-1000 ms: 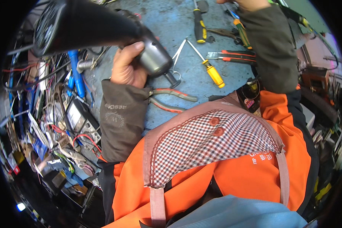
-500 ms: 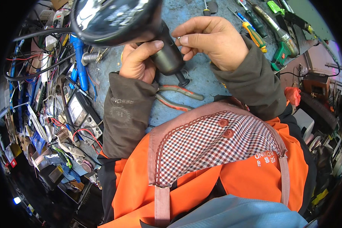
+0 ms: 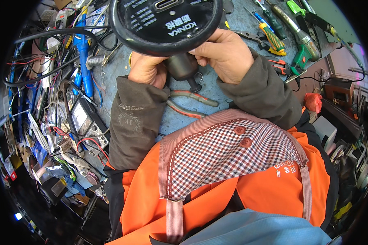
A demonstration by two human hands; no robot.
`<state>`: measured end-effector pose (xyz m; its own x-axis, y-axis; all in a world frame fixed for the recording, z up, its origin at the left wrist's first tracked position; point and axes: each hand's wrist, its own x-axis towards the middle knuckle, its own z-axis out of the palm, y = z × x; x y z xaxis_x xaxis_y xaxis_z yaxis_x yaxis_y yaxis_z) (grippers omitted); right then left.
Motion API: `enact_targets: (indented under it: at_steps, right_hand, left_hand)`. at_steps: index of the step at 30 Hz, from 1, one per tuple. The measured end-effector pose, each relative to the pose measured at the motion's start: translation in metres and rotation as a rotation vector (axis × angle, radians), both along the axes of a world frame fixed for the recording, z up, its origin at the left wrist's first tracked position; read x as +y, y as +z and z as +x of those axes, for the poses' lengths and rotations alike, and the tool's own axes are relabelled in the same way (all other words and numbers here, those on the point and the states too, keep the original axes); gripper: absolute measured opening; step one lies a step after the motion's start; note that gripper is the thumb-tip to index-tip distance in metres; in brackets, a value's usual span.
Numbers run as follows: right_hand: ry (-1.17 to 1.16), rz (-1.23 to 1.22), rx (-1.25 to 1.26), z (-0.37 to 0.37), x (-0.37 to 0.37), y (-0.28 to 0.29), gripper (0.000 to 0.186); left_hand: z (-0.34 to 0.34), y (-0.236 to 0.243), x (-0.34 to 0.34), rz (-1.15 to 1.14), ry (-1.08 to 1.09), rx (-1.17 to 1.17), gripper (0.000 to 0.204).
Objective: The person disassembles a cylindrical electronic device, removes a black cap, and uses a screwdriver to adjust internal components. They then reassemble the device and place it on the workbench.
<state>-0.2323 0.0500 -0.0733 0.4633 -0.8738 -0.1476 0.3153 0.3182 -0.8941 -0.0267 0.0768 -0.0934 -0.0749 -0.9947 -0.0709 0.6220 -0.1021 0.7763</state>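
A black massage gun (image 3: 180, 67) stands over the bench, its wide round end with a charging port facing up and its short plunger head pointing down toward me. My left hand (image 3: 148, 70) is closed around its body from the left, fingers partly hidden beneath the round end. From the right, my right hand (image 3: 229, 57) reaches in against the body, thumb and fingertips pinched and tucked under the rim. What they pinch is hidden. Pliers with grey and red handles (image 3: 196, 97) lie just below the plunger head, jaws out of sight behind my left sleeve.
Screwdrivers (image 3: 274, 38), another pair of pliers (image 3: 251, 36) and a green-handled tool (image 3: 302, 57) lie at the right of the blue bench (image 3: 180, 122). Cables (image 3: 65, 30), a blue soldering-iron-like tool (image 3: 84, 61) and a multimeter (image 3: 86, 118) crowd the left.
The massage gun has tipped so its round end now faces up and sits further right. My right fingers, earlier showing a tiny metal piece, have slipped behind the rim.
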Motion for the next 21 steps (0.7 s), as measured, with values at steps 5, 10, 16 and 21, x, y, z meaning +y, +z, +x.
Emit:
enact_targets:
  at_steps: [5,10,16,21]
  right_hand:
    - [0.006,-0.005,-0.014,0.001,-0.002,-0.005,0.02]
    - [-0.075,-0.096,0.074,-0.009,0.006,0.029,0.018]
    - [-0.511,-1.108,1.18,-0.093,-0.005,0.046,0.038]
    - [-0.405,-0.715,1.829,-0.133,-0.007,0.015,0.043]
  left_hand:
    - [0.003,-0.007,-0.001,0.01,-0.001,-0.008,0.047]
    - [-0.002,-0.004,-0.001,-0.011,0.051,-0.049,0.048]
    - [0.002,0.0,-0.004,0.016,0.001,-0.116,0.053]
    - [0.001,-0.005,-0.006,0.017,0.014,-0.133,0.056]
